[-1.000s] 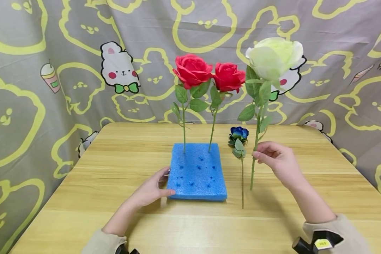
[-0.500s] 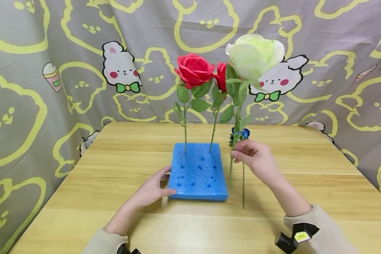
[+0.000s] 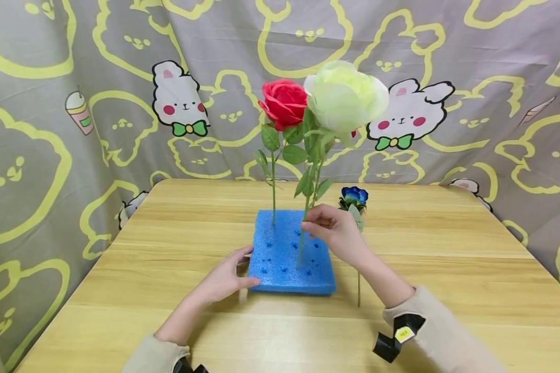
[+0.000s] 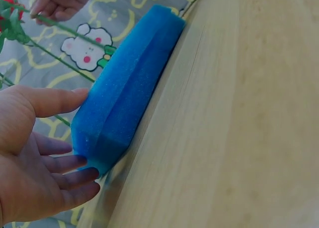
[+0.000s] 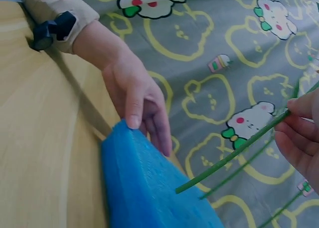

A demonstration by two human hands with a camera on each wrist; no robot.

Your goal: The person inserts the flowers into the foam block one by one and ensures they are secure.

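My right hand pinches the stem of a pale green-white rose between thumb and fingers. The stem's lower end hangs over the front part of a blue foam block, whose top has several small holes. In the right wrist view the green stem slants down, its tip seemingly just above the foam. My left hand rests at the block's left side, thumb on the near left corner and fingers fairly straight along the side. A red rose stands upright in the block's back left; a second one is mostly hidden behind the pale rose.
A blue rose lies on the wooden table right of the block, its stem partly behind my right forearm. A grey patterned curtain hangs behind and beside the table.
My right hand has carried the pale rose leftward, from beside the blue rose to over the foam block. It now covers most of the right red rose. My left hand stays put.
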